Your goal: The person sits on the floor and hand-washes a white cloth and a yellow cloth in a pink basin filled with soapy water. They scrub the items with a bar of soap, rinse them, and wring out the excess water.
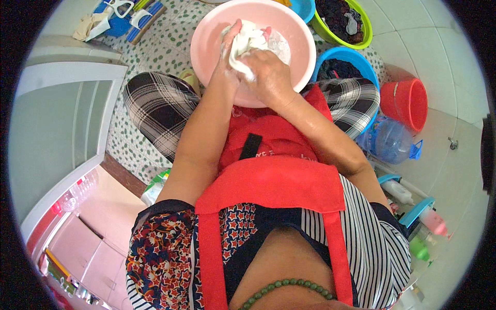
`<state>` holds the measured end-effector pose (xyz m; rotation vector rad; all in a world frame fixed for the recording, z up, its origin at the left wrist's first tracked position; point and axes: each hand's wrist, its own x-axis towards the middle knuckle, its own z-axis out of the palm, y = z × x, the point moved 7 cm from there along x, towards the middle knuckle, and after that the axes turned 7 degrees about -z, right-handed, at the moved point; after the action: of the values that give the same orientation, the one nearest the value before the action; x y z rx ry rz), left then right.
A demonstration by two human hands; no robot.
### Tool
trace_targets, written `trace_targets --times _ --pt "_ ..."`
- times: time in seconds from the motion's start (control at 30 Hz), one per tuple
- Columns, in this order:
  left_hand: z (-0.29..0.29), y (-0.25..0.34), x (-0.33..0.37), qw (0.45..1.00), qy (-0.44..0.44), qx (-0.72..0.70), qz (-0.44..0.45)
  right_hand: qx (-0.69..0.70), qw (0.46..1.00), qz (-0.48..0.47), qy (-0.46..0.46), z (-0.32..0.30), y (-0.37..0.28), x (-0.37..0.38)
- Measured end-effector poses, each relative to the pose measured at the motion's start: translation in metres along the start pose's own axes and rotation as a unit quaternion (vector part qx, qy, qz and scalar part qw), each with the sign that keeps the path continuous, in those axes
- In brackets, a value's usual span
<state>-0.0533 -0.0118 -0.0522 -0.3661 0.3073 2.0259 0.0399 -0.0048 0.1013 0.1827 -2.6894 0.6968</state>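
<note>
Over a pink basin (305, 57) in front of my knees, both of my hands grip a wet white cloth (247, 37). My left hand (226, 58) holds it from the left side, with a finger or thumb pointing up along its edge. Bent over the cloth's lower part, my right hand (269, 72) has its fingers curled in. A strip of the cloth hangs between the two hands, and whitish suds cling to it and my skin. Shallow, cloudy water (280, 49) shows in the basin beside the cloth. My fingertips are partly hidden by the fabric.
At the right stand a green tub (368, 33) and a blue tub (373, 72), both holding dark clothes, a red bucket (405, 103) and a large clear bottle (387, 139). A white-framed door (62, 113) is at the left. Bottles sit on a wall rack (416, 211).
</note>
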Motion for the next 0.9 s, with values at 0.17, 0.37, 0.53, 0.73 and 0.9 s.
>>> trace_targets --times 0.17,0.37,0.53,0.73,0.9 --pt "0.014 -0.015 -0.011 0.995 0.067 0.051 0.06 -0.074 0.992 0.098 -0.038 0.028 0.048 0.006" --pt "0.034 -0.026 -0.007 0.994 0.079 0.065 0.038 0.01 0.965 0.26 0.038 0.018 0.119 0.02" --pt "0.008 0.001 -0.007 0.992 -0.023 0.12 -0.042 -0.045 0.996 0.075 0.009 0.027 0.03 0.005" --pt "0.041 -0.026 -0.02 0.994 0.076 0.072 0.039 0.052 0.948 0.314 -0.016 0.021 0.133 0.024" --pt "0.033 -0.009 -0.009 0.997 0.054 0.036 0.041 0.089 0.975 0.161 0.125 0.013 0.095 0.02"
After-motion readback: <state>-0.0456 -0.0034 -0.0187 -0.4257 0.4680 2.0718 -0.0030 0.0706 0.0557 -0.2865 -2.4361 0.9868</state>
